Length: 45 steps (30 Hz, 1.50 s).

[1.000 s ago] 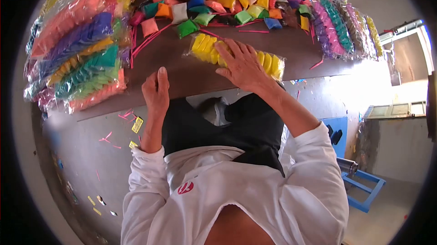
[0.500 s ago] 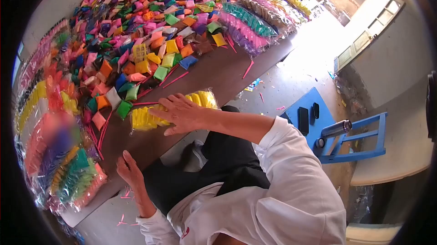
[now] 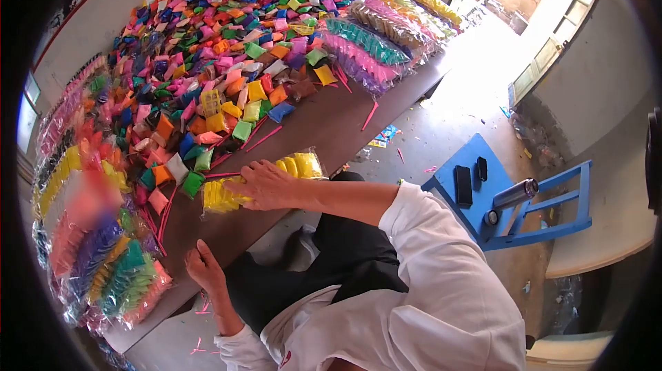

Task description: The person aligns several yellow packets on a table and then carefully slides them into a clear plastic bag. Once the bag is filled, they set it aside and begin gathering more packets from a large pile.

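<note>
Over the dark table edge at the lower left, my left hand (image 3: 205,269) hovers with loosely bent fingers and nothing visible in it. My right hand (image 3: 267,185) lies palm down on the middle of a clear pack of yellow sachets (image 3: 301,165), its fingers over the top and not closed round it. The pack lies flat near the table's front edge, its two ends showing on either side of the hand. Pink ties (image 3: 165,214) lie on the table between the pack and the filled bags at the left.
A large heap of colourful sachets (image 3: 227,47) covers the back of the table (image 3: 324,123). Filled clear bags stand at the left (image 3: 124,274) and back right (image 3: 365,43). A blue chair (image 3: 476,157) at the right holds a phone, a small black case and a bottle.
My right hand's fingers have drawn closer together on the yellow pack. My left hand is still apart from the pack. The camera view has shifted slightly.
</note>
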Each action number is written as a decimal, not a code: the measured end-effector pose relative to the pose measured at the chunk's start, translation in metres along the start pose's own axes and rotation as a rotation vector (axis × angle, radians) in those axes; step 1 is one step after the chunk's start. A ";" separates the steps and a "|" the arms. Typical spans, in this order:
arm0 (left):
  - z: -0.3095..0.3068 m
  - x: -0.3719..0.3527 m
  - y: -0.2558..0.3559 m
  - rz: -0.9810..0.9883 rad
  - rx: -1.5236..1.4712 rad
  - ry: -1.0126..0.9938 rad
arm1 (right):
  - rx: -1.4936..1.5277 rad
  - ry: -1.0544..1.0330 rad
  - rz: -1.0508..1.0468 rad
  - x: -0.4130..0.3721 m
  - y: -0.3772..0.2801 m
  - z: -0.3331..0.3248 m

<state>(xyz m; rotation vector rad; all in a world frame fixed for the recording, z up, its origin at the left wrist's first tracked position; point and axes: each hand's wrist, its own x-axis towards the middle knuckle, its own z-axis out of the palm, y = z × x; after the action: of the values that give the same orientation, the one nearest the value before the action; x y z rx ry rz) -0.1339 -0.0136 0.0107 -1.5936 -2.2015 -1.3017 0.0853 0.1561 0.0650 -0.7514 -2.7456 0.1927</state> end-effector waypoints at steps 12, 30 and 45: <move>0.001 -0.001 -0.002 0.004 0.049 -0.004 | 0.469 -0.374 0.064 0.034 0.047 -0.038; 0.003 0.003 0.014 0.048 0.119 0.007 | 0.510 -0.009 0.257 -0.018 0.131 -0.183; 0.012 0.003 0.015 0.084 0.351 0.027 | -0.202 0.496 0.681 -0.055 0.404 -0.279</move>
<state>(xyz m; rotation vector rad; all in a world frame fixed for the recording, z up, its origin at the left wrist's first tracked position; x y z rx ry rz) -0.1187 -0.0020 0.0131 -1.5028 -2.1708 -0.8501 0.4093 0.4873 0.2347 -1.5331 -1.9800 -0.1260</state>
